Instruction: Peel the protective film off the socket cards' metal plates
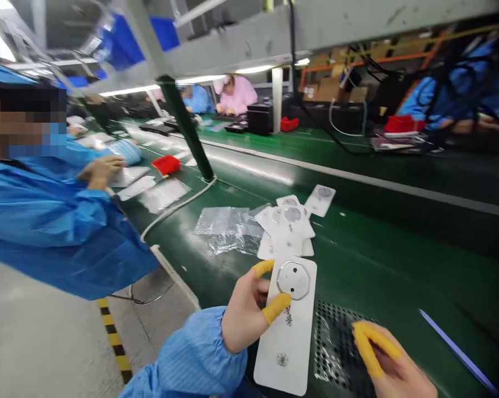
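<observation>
My left hand (249,312), with yellow finger cots on thumb and forefinger, grips the left edge of a white card (288,331) that carries a round silver part near its top. The card lies on the green bench. My right hand (388,359), also in yellow finger cots, hovers at the lower right beside a perforated grille (336,342) in the bench; it holds nothing I can see. Just beyond the held card lies a loose stack of similar white cards (288,226), and to their left a pile of clear plastic bags (228,226).
A co-worker in a blue coat (54,215) sits at the left, hand on white sheets. A red tray (166,164) and a dark post (189,132) stand behind. A green conveyor belt (357,182) runs across; more people work at the far side. A blue strip (456,348) lies at right.
</observation>
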Tool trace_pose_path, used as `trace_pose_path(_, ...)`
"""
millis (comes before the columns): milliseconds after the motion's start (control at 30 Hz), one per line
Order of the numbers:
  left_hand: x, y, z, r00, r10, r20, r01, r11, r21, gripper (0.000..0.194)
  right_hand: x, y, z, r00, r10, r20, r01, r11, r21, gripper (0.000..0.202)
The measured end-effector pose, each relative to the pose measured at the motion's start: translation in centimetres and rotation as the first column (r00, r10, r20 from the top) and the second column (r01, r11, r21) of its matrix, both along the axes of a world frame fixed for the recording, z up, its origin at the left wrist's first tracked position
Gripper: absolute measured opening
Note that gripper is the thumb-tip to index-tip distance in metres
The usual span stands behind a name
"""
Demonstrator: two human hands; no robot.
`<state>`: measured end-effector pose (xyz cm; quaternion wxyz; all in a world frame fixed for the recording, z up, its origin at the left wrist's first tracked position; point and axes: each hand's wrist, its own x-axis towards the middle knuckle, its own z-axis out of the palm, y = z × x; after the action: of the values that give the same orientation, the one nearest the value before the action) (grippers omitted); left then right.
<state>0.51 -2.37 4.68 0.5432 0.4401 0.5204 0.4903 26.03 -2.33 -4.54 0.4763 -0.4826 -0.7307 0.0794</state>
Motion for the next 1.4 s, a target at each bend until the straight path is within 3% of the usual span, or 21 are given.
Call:
trace_pose_path(100, 2.8, -1.1, 1.0, 0.988, -0.155, 0.012, 0.155, 0.988, -0.026, 0.039, -0.1, -1.6, 3.3, 1.0, -0.008, -0.004, 0.008, 0.999, -0.042, 0.011)
trace_pose_path(233, 5.9, -2.0, 1.1, 0.937, -0.335, -0.096, 0.34, 0.94, 0.038, 0.027, -0.1, -3.1, 6.1, 0.98, 0.132, 0.148, -0.135, 0.991, 0.009, 0.04)
trace_pose_path(333, 6.8, -2.3, 1.0, 0.904, -0.355, -0.237, 0.38, 0.922, 0.069, 0.02, 0.3, -3.7, 7.0, 0.936, 0.228, 0.267, -0.247, 0.968, 0.04, 0.048)
trace_pose_path(467, 7.2, -2.6, 0.8, 0.897, -0.301, -0.324, 0.365, 0.918, 0.157, 0.016, 0.9, -3.6, 7.7, 0.915, 0.225, 0.335, -0.258, 0.964, 0.057, 0.042)
trace_pose_path(700, 7.4, -2.7, 0.3, 0.914, -0.268, -0.303, 0.332, 0.926, 0.181, 0.013, 1.3, -3.9, 8.3, 0.891, 0.276, 0.36, -0.297, 0.955, 0.003, 0.035)
trace_pose_path(867, 7.3, -2.7, 0.5, 0.911, -0.264, -0.316, 0.332, 0.925, 0.186, 0.012, 1.2, -3.9, 8.3, 0.825, 0.305, 0.475, -0.34, 0.94, -0.014, 0.031)
trace_pose_path(1033, 7.1, -2.9, 1.2, 0.921, -0.305, -0.242, 0.348, 0.923, 0.163, 0.012, 0.8, -3.8, 8.4, 0.823, 0.294, 0.487, -0.322, 0.946, -0.027, 0.027)
trace_pose_path(1167, 6.9, -3.2, 0.9, 0.89, -0.364, -0.273, 0.406, 0.907, 0.113, 0.011, 0.6, -4.1, 8.2, 0.828, 0.298, 0.475, -0.319, 0.947, -0.04, 0.028)
trace_pose_path(1300, 6.9, -3.0, 0.1, 0.869, -0.407, -0.282, 0.437, 0.898, 0.052, 0.015, 0.3, -4.4, 6.7, 0.872, 0.34, 0.352, -0.331, 0.94, -0.089, 0.039)
trace_pose_path(1400, 7.1, -2.5, -0.3, 0.889, -0.456, 0.024, 0.456, 0.89, 0.019, 0.018, 0.0, -4.7, 5.7, 0.964, 0.252, 0.088, -0.239, 0.962, -0.131, 0.044)
